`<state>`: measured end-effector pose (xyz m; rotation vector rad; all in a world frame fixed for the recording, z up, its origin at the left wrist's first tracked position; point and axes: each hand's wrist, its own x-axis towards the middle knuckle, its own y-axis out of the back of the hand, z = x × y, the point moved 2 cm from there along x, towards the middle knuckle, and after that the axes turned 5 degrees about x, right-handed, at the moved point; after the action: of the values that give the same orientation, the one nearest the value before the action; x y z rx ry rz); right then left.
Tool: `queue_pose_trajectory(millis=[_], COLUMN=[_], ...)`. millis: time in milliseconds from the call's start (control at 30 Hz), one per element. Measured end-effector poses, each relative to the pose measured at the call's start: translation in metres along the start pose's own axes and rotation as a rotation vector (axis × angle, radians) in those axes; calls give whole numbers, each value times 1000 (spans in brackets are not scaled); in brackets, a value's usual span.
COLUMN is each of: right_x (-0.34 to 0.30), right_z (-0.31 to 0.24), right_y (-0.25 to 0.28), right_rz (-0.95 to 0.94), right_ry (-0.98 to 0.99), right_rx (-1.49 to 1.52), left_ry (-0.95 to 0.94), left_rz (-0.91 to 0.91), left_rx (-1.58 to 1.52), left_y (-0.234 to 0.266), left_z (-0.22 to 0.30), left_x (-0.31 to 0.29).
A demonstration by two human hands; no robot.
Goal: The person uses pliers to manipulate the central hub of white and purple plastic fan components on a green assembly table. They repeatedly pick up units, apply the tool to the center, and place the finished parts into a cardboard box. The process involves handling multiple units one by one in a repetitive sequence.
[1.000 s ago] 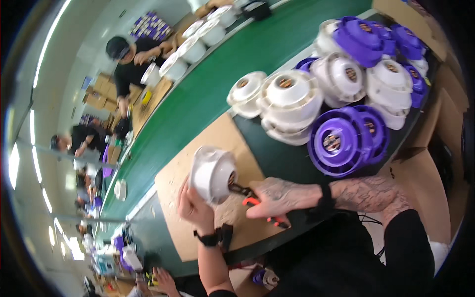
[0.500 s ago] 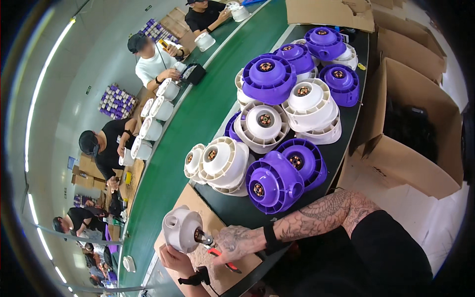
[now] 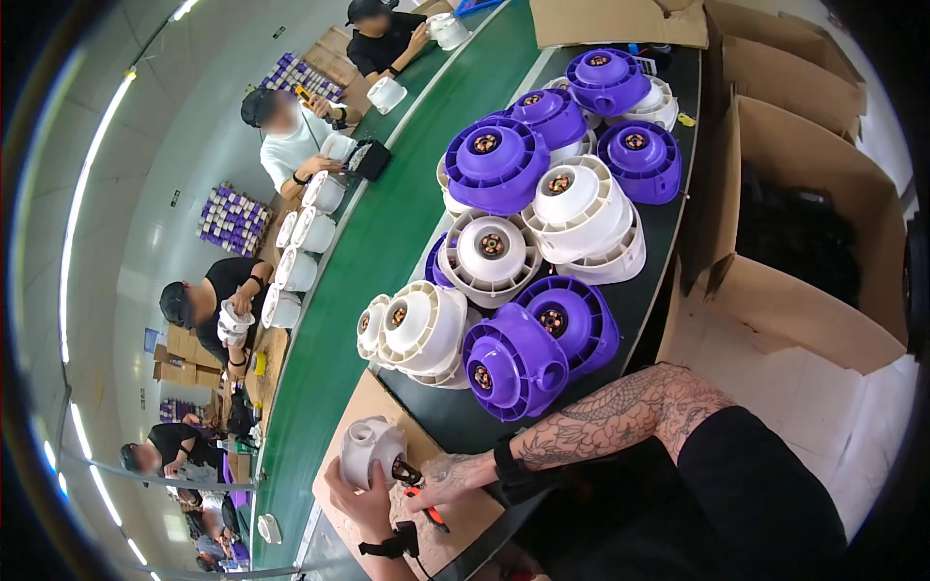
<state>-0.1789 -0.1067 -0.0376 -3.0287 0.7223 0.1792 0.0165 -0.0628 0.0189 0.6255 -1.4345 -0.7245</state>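
Note:
My left hand (image 3: 358, 499) grips a white plastic motor housing (image 3: 371, 441) from its lower left side, tilted over a brown board (image 3: 339, 531). In my right hand (image 3: 448, 477) is a pair of pliers (image 3: 433, 517) with red and black handles. The jaws reach into the housing's open side, at the copper-coloured coil core (image 3: 403, 471); whether they pinch it is hard to see. Just beyond my hands, a purple housing (image 3: 513, 373) and a white housing (image 3: 423, 324) stand at the near end of a stacked group, their copper cores showing.
A green conveyor belt (image 3: 373, 203) runs along the left. Across it, people in dark caps handle white housings (image 3: 295, 266). At the right, an open cardboard box (image 3: 809, 300) holds dark items. A flattened cardboard piece (image 3: 620, 27) lies at the table's far end.
The whole view has shifted slightly. My left hand has turned the housing a little, while the pliers stay at its core. Across the belt, a person in black has lifted a white housing.

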Motion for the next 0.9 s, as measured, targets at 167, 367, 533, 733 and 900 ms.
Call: queue_pose_trajectory(millis=[167,367,533,733,900], right_x=[36,27,4,17,3], right_z=[21,-5,11,30,20], right_y=[3,10,-18,-48,-23], right_rz=[58,-99,-168,-262,-446], right_ry=[-16,-252,24,54,-83], right_rx=[73,343,-78,-26,77], left_ry=[-226,-214,263,397,259], left_rz=[35,214,431,236,-182], left_rx=[83,243,333,-538,-753], left_y=[8,10,66,69,37], left_z=[-12,-70,-134,-89,46], left_x=[15,25,51,63,124])
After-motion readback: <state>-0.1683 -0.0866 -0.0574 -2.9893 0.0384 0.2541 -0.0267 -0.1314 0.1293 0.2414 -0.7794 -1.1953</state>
